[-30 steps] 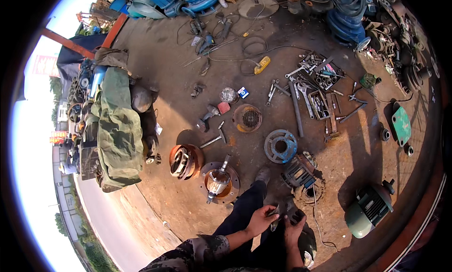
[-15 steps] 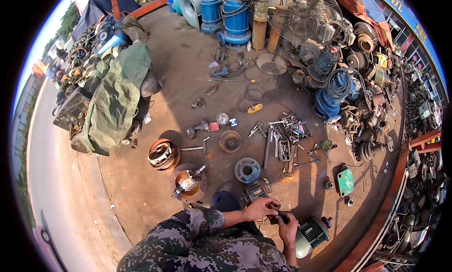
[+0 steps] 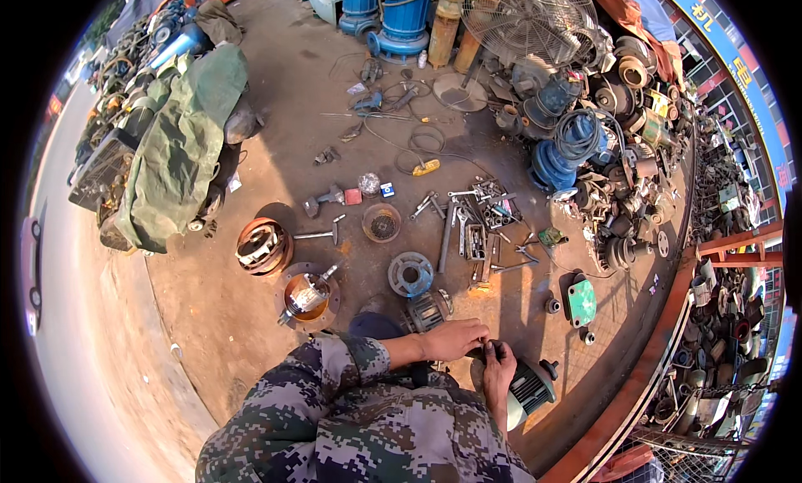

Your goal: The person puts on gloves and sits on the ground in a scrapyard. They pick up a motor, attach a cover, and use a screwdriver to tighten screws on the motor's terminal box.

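Observation:
My left hand [image 3: 455, 339] and my right hand [image 3: 499, 369] meet in front of my body, fingers pinched together. Something small and dark shows between the fingertips, too hidden to name. Just beyond my right hand, a grey-green electric motor [image 3: 530, 389] lies on its side with its shaft pointing away to the right. A ribbed grey motor body [image 3: 427, 311] lies ahead of my left hand. Beside that is a blue round flange [image 3: 410, 275]. A rusty housing with a shaft standing in it [image 3: 308, 297] is farther left.
Spanners and loose tools lie around a metal toolbox [image 3: 476, 242]. A hammer [image 3: 321, 233], a rusty ring housing [image 3: 264, 246] and a rusty bowl [image 3: 382, 223] are farther out. A green plate [image 3: 581, 303] lies right. Blue pumps [image 3: 404, 23] and a fan [image 3: 530, 23] stand behind.
My view has shifted, so the scene sits a little higher and farther left. My hands have drawn closer together, and the dark piece between them is more covered.

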A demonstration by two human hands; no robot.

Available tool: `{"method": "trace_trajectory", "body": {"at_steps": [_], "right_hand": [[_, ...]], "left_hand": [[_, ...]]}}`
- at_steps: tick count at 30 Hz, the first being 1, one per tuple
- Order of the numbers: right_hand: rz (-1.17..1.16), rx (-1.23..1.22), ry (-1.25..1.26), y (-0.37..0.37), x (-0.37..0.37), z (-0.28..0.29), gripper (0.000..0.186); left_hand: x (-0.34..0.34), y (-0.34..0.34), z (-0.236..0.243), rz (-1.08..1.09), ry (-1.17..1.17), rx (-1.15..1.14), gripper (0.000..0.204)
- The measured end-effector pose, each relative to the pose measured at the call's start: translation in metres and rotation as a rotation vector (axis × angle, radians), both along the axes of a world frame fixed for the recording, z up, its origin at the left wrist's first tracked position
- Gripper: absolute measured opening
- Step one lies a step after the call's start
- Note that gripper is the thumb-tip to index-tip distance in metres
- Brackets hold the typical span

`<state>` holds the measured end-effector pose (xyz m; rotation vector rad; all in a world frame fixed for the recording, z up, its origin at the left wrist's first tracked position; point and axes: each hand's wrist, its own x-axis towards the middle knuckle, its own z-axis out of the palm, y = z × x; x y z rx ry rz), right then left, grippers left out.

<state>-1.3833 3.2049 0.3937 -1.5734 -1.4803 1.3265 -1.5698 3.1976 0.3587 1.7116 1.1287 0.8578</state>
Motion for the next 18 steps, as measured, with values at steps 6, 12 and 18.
{"method": "trace_trajectory", "body": {"at_steps": [6, 12, 18], "right_hand": [[-0.048, 0.118, -0.123, 0.007, 0.018, -0.013, 0.015], [0.250, 0.337, -0.340, 0.009, 0.014, 0.002, 0.014], [0.298, 0.371, -0.582, 0.004, 0.008, 0.007, 0.014]], "left_hand": [[-0.002, -0.001, 0.001, 0.103, 0.153, -0.029, 0.021], [-0.006, 0.005, 0.017, -0.154, 0.475, 0.255, 0.023], [0.008, 0.002, -0.004, -0.188, 0.777, 0.259, 0.021]]}}
